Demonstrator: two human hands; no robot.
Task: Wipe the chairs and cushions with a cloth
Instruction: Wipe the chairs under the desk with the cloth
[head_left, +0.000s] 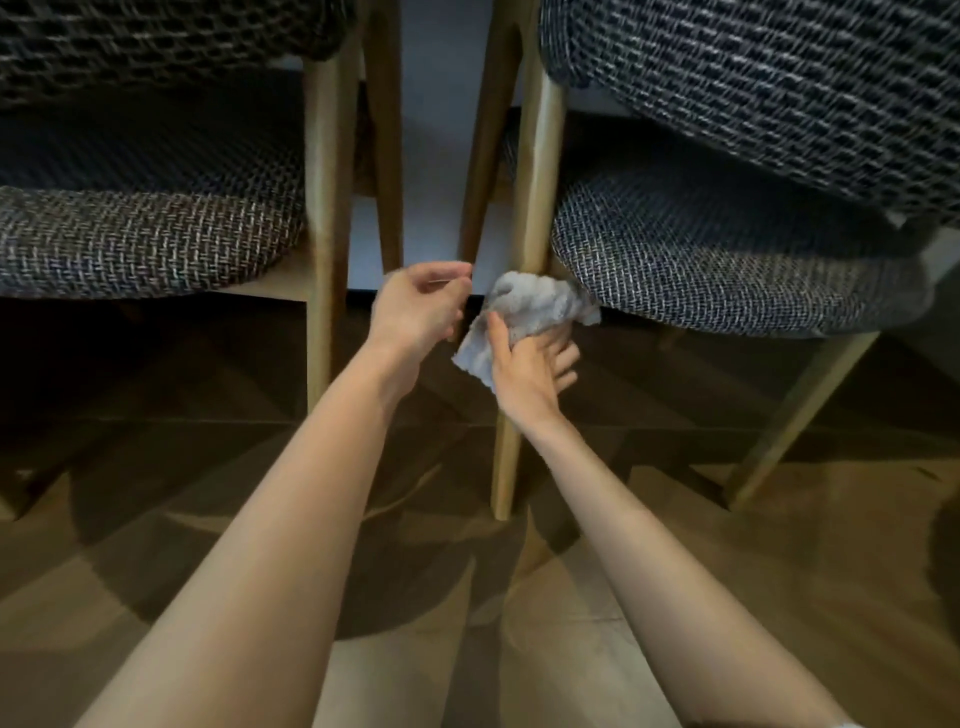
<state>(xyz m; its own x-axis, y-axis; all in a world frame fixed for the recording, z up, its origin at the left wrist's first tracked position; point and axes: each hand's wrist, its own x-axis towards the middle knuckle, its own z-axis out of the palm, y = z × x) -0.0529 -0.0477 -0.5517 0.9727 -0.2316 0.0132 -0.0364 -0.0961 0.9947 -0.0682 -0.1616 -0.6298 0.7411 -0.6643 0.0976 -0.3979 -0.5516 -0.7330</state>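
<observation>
1. Two chairs are standing ahead of the hands, the left chair (145, 239) beyond the left hand (415, 306) and the right chair (727, 260) beyond the right hand (530, 374). Both are showing dark-and-white woven cushions and pale wooden legs.
2. The right hand is gripping a crumpled, fluffy grey-white cloth (535, 304), pressing it against the right chair's front leg (540, 182) just under the seat cushion's edge.
3. The left hand is hovering just left of the cloth, fingers loosely curled and holding nothing visible. Whether it is touching the slanted leg (483, 171) beside it is unclear.
4. A wooden floor (779, 571) is lying beneath both forearms.

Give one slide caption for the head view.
Right hand holds a grey cloth against a wooden chair leg.
</observation>
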